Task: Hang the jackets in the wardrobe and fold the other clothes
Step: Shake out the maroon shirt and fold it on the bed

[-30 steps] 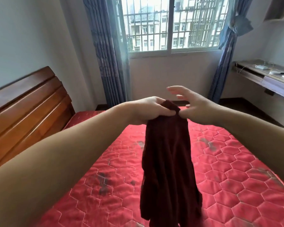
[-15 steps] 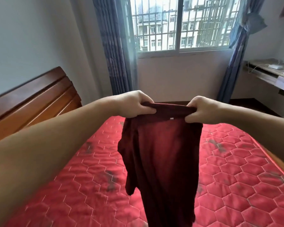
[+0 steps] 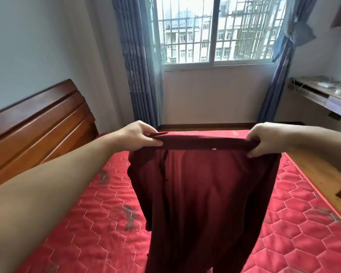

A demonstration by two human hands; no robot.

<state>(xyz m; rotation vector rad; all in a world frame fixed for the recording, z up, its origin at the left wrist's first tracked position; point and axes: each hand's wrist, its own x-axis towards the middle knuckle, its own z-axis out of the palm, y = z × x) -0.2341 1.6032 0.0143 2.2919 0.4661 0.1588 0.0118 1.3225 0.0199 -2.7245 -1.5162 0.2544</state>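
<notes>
A dark red garment (image 3: 203, 194) hangs in the air above the bed, spread wide along its top edge. My left hand (image 3: 140, 135) pinches the left end of that edge. My right hand (image 3: 264, 139) grips the right end, fingers curled round the cloth. The fabric falls straight down and runs out of view at the bottom. No jacket or wardrobe is in view.
Under the garment lies a red quilted mattress (image 3: 87, 223) with dark stains. A wooden headboard (image 3: 34, 131) stands at the left. A barred window (image 3: 215, 30) with blue curtains (image 3: 138, 60) is ahead. A wooden desk (image 3: 327, 95) stands at the right wall.
My hands have moved apart along the garment's top edge, stretching it from a bunched strip into a wide flat sheet. My right hand went from open fingers to a grip.
</notes>
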